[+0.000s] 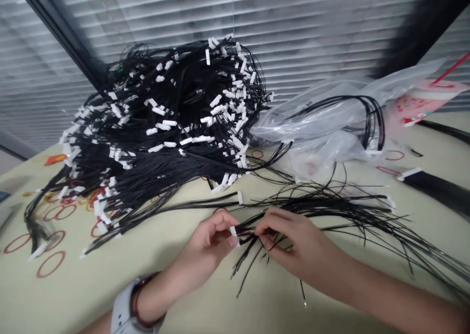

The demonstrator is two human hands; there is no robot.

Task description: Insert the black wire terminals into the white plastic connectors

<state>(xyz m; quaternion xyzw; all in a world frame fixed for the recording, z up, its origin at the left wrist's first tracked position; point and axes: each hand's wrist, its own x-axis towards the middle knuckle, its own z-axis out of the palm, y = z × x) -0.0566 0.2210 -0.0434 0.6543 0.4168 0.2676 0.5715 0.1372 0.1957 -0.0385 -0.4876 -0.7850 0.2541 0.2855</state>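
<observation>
My left hand (pixel 215 236) pinches a small white plastic connector (pixel 233 232) between thumb and forefinger. Black wires run from its right side toward my right hand (pixel 284 233). That hand is closed, fingertips together on a thin black wire (pixel 251 234) close to the connector; the exact tip of the wire is hidden by my fingers. Under and beyond my right hand lies a loose bundle of black wires (pixel 352 211), with bare-looking ends fanning out. Just behind the left hand, another white connector (pixel 240 197) with black leads rests on the table.
A large heap of black cables (pixel 176 104) with white connectors stands against the window blinds (pixel 312 25). Right of it are a clear plastic bag (pixel 316 128) and a pink cup-like item (pixel 426 101). Red rubber bands (pixel 51 264) lie scattered on the table (pixel 91 295). Wide black cables (pixel 436 189) lie far right.
</observation>
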